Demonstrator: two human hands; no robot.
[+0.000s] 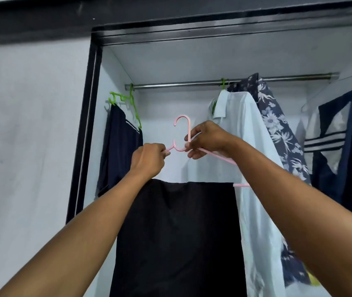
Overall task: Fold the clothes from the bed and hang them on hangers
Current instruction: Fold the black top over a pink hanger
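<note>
A pink hanger (182, 133) is held up in front of an open wardrobe, its hook pointing up below the metal rail (192, 83). A folded black garment (177, 236) drapes over the hanger's bottom bar and hangs straight down. My left hand (148, 160) grips the hanger's left shoulder. My right hand (207, 139) pinches the neck of the hanger just under the hook. The hook is apart from the rail.
On the rail hang a green hanger (128, 103) with a dark navy garment (119, 155) at the left, a white shirt (241, 133) and a floral shirt (277, 129) in the middle, and a navy striped top (342, 146) at the right. The dark wardrobe frame (85, 133) stands left.
</note>
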